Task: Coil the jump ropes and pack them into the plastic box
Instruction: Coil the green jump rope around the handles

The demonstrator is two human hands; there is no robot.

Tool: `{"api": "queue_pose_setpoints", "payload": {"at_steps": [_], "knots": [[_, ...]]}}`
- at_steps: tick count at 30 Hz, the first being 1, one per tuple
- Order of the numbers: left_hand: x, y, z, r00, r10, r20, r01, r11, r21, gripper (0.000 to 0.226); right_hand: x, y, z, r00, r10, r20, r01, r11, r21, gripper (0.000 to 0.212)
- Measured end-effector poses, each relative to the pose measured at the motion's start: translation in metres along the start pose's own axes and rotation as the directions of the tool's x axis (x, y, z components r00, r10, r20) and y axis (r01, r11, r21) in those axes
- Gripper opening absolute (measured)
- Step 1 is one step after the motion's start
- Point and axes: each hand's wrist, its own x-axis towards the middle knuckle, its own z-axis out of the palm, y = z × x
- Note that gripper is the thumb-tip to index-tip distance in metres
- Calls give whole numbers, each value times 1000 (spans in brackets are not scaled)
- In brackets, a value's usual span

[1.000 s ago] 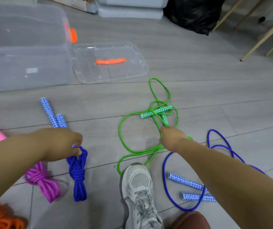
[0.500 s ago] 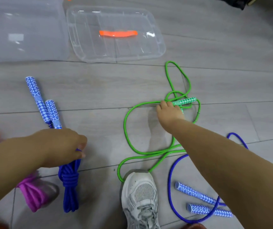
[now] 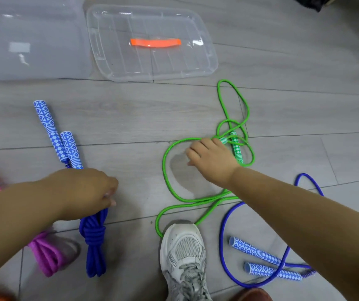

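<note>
A coiled, knotted blue jump rope [image 3: 94,237] lies on the floor at lower left, its two patterned handles [image 3: 65,146] pointing away. My left hand [image 3: 87,190] grips the top of that coil just below the handles. A loose green jump rope [image 3: 165,170] sprawls in loops at centre. My right hand [image 3: 211,161] sits curled over one green handle, whose tip [image 3: 224,140] pokes out beside the fingers; the other green handle [image 3: 237,148] lies next to it. The clear plastic box [image 3: 22,44] stands at top left.
The box's clear lid [image 3: 113,61] with an orange grip lies beside it. A second, uncoiled blue rope [image 3: 223,235] with two handles [image 3: 254,250] lies at lower right. A coiled pink rope [image 3: 46,255] sits at far left. A grey shoe [image 3: 185,257] stands on the green rope's loop.
My right hand has reached forward from the green cord onto the green handles and curled over one. The view tilted down. My left hand stays on the blue coil.
</note>
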Motion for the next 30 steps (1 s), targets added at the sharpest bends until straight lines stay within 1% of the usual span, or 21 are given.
{"api": "queue_pose_setpoints", "payload": {"at_steps": [1, 3, 4, 5, 6, 7, 8, 9, 11, 13, 15, 16, 17, 19, 20, 22, 24, 26, 28, 29, 30], "knots": [[-4, 0, -2, 1000, 1, -9, -1, 1000, -1, 29, 2, -7, -9, 996, 12, -85, -7, 998, 59, 29], [-13, 2, -6, 1000, 2, -29, -2, 1000, 1, 26, 7, -21, -32, 984, 57, -166, -27, 984, 177, 35], [-19, 3, -9, 999, -1, -44, 0, 1000, -11, 23, 9, -28, -46, 980, 89, -180, -43, 968, 247, 38], [-25, 5, -13, 998, 0, -67, -2, 999, -34, 19, 12, -35, -62, 974, 148, -170, -86, 941, 327, 40], [-32, 7, -17, 996, 3, -91, -10, 998, -70, 15, 14, -41, -82, 964, 229, -137, -152, 893, 424, 42], [-40, 10, -22, 993, 7, -121, -22, 993, -119, 14, 16, -45, -99, 940, 329, -85, -239, 818, 524, 42], [-48, 14, -27, 987, 10, -158, -40, 982, -183, 18, 18, -48, -115, 911, 413, -1, -322, 712, 624, 38], [-55, 16, -32, 977, 15, -212, -70, 965, -253, 26, 19, -49, -130, 884, 461, 78, -369, 585, 722, 32], [-71, 22, -40, 934, 14, -357, -157, 914, -373, 44, 22, -51, -158, 852, 509, 123, -349, 378, 857, 17], [-87, 27, -48, 878, -2, -479, -236, 868, -436, 58, 24, -52, -185, 826, 545, 144, -288, 189, 939, 5], [-100, 29, -53, 849, -50, -526, -253, 835, -488, 64, 23, -54, -207, 825, 541, 165, -222, 42, 974, 9], [-104, 30, -55, 835, -75, -545, -253, 827, -501, 62, 21, -55, -218, 831, 529, 172, -192, -16, 981, 12], [-109, 29, -56, 823, -91, -560, -251, 828, -502, 55, 19, -57, -229, 838, 518, 171, -159, -69, 985, 15], [-120, 27, -56, 799, -103, -592, -237, 851, -468, 26, 11, -60, -250, 852, 500, 156, -86, -161, 983, 20], [-128, 27, -56, 792, -115, -600, -220, 863, -456, 11, 6, -63, -259, 857, 493, 149, -57, -195, 979, 20], [-147, 25, -54, 796, -144, -589, -156, 890, -429, 27, -5, -67, -273, 864, 486, 134, -20, -232, 972, 20], [-165, 19, -52, 796, -182, -577, -32, 940, -340, 28, -17, -67, -281, 850, 505, 152, -24, -250, 968, 24], [-183, 11, -52, 786, -229, -574, 52, 950, -309, 21, -28, -66, -286, 829, 513, 224, -90, -272, 958, 25], [-201, 7, -53, 783, -237, -575, 50, 945, -322, 20, -37, -69, -293, 814, 483, 324, -210, -275, 938, 27], [-209, 6, -55, 774, -222, -593, 34, 950, -311, 22, -41, -72, -297, 815, 453, 361, -271, -253, 929, 27], [-217, 8, -55, 744, -198, -638, 1, 955, -295, 21, -45, -75, -302, 825, 416, 382, -328, -199, 924, 25]]}}
